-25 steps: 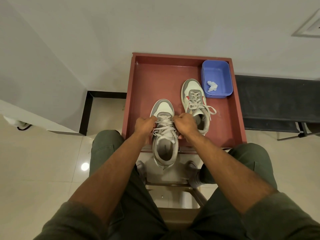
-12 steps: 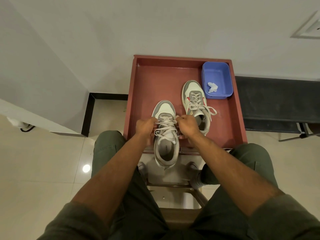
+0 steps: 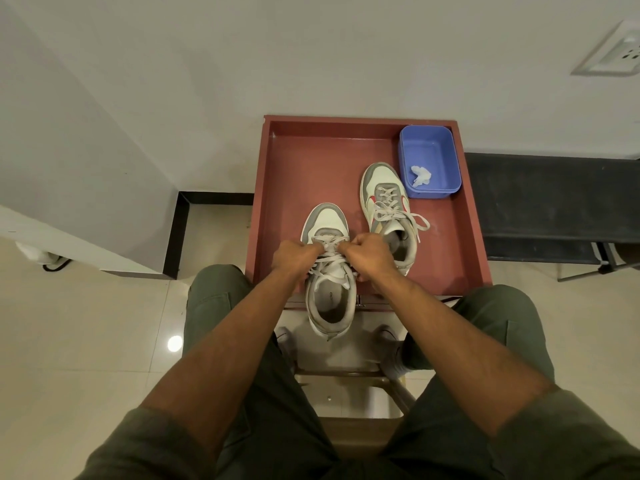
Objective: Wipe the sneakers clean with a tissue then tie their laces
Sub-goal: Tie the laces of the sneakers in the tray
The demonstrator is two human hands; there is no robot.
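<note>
Laces (image 3: 329,258) in both fists, and we're right over the near sneaker (image 3: 329,289), whose heel hangs off the tray's near edge toward us. Our left hand (image 3: 294,256) is curled tight on the lace at the shoe's left side; our right hand (image 3: 369,252) is curled the same way on the lace at its right side. The knuckles nearly meet above the tongue, with only a short run of lace showing between them. Below the hands, loose strands cross the tongue and the open collar. Whether a knot has formed under the fingers, we can't tell.

Just beyond our right hand sits the far sneaker (image 3: 386,209), toe pointing away, its bow (image 3: 403,216) spread out with loops falling to the right. Both shoes rest in the red tray (image 3: 304,161), a shallow one with a raised rim.

Further out past the right hand, in the tray's far right corner, there's the blue tub (image 3: 429,161), just beside the far sneaker's toe. In the tub lies one crumpled white tissue (image 3: 420,174), near its front wall, and that's all we see in there.

Our knees flank the tray's near edge, below both wrists.
</note>
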